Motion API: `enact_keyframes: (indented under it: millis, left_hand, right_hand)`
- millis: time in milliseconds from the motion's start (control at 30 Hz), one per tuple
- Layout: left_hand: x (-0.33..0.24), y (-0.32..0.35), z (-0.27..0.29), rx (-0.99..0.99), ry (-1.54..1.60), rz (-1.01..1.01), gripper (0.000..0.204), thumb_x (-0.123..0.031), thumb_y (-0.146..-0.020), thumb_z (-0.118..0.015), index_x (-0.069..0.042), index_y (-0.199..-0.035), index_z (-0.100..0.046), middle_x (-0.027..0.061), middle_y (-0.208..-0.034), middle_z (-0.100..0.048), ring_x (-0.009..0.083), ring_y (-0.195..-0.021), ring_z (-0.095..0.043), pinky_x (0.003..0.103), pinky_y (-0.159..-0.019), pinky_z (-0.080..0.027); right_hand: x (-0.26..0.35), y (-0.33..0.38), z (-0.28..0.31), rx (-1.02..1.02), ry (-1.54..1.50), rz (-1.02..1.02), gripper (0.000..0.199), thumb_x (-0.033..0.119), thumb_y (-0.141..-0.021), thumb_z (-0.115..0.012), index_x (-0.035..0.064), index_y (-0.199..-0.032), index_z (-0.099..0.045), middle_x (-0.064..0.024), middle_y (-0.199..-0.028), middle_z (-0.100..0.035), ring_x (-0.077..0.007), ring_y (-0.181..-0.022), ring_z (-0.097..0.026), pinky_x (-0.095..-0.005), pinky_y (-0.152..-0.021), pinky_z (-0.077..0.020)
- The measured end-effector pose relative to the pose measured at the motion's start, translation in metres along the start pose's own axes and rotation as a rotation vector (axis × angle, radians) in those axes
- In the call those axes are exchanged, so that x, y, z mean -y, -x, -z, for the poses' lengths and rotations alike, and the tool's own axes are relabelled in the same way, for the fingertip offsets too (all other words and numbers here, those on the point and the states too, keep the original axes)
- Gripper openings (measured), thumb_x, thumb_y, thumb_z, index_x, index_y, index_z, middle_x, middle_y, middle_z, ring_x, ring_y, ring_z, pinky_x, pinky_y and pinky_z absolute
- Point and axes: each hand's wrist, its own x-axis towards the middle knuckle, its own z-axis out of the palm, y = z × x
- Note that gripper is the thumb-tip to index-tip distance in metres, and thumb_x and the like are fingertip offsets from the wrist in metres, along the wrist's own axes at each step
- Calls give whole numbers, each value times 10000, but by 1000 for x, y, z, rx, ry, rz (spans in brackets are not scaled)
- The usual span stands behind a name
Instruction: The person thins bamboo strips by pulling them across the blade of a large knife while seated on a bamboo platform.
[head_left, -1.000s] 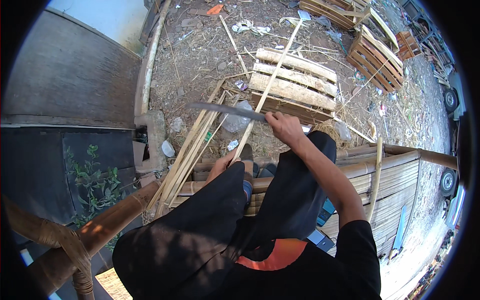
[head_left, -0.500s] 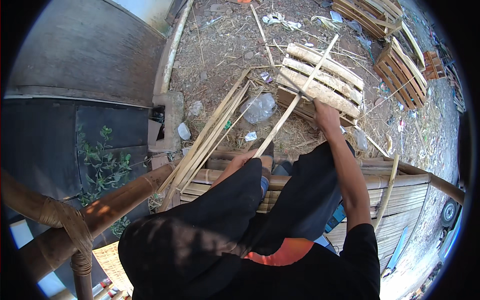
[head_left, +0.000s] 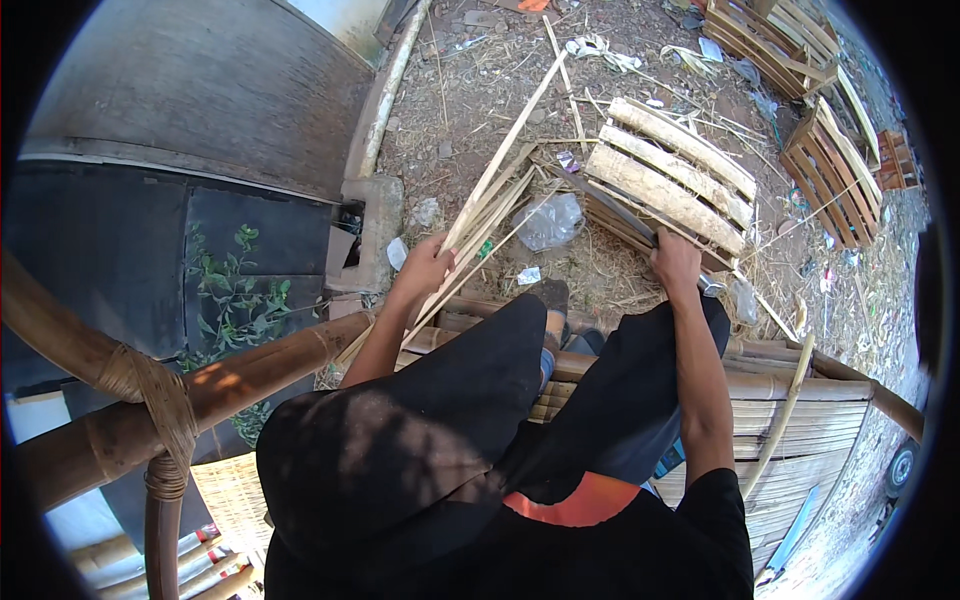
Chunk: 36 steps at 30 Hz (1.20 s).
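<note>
My left hand (head_left: 428, 268) is closed around a long, pale bamboo strip (head_left: 515, 130) that slants up and away to the right. It is just over a pile of similar strips (head_left: 500, 210), which lean on the bench edge. On the right, my right hand (head_left: 677, 262) grips a long knife (head_left: 610, 203), its dark blade pointing up and left past the near side of a slatted wooden crate (head_left: 670, 165). The blade and the held strip are apart. My fingers hide most of the knife's handle.
Below my legs runs a bamboo bench (head_left: 790, 420) with a loose stick (head_left: 785, 410) and a blue-bladed tool (head_left: 797, 532) on it. More crates (head_left: 830, 175) stand far right. A clear plastic bag (head_left: 550, 220) lies on the littered ground. A bamboo rail (head_left: 250, 365) crosses at left.
My left hand has moved left and up with the strip, swinging it away from the knife, over the pile. The knife now sits lower, nearer the crate's side. The view has shifted slightly.
</note>
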Motion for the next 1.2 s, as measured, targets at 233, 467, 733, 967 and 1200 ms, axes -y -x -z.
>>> enact_keyframes:
  millis: [233,467,733,967,1200]
  left_hand:
    - [81,8,14,2,-183,203,394,-173,-888,-623,7,-1232,-551,137,-838,-656,171,-575,-590,328,-516,-466]
    - [92,25,15,83,-464,60,455,-217,-863,-658,-39,-1266,-546,259,-1156,-626,378,-1009,-641,441,-861,-494]
    - [151,44,44,261,-501,86,468,-241,-885,-662,-45,-1292,-537,232,-1134,-639,379,-1003,-637,427,-816,-495]
    - [72,49,30,207,-901,52,464,-245,-899,-654,-48,-1302,-533,217,-1113,-643,356,-971,-646,411,-791,-498]
    - [-47,45,68,178,-793,-281,446,-243,-930,-628,-47,-1317,-526,169,-1065,-639,277,-911,-644,368,-762,-496]
  right_hand:
    - [16,19,-44,88,86,140,119,112,-744,-656,81,-855,-626,-125,-768,-673,-311,-723,-689,-425,-633,-547]
    - [-11,21,-22,83,81,58,164,96,-723,-655,89,-885,-630,-130,-758,-675,-308,-730,-690,-431,-619,-541]
    - [-44,56,91,-162,-157,-262,250,225,-812,-587,105,-1026,-637,-197,-793,-672,-399,-774,-658,-506,-682,-512]
    - [-117,225,145,-183,-77,-750,279,263,-860,-570,142,-1102,-639,-156,-878,-700,-365,-889,-661,-477,-785,-493]
    - [-131,346,96,-93,39,-1003,336,274,-873,-595,194,-1200,-583,-201,-865,-684,-389,-877,-656,-493,-779,-488]
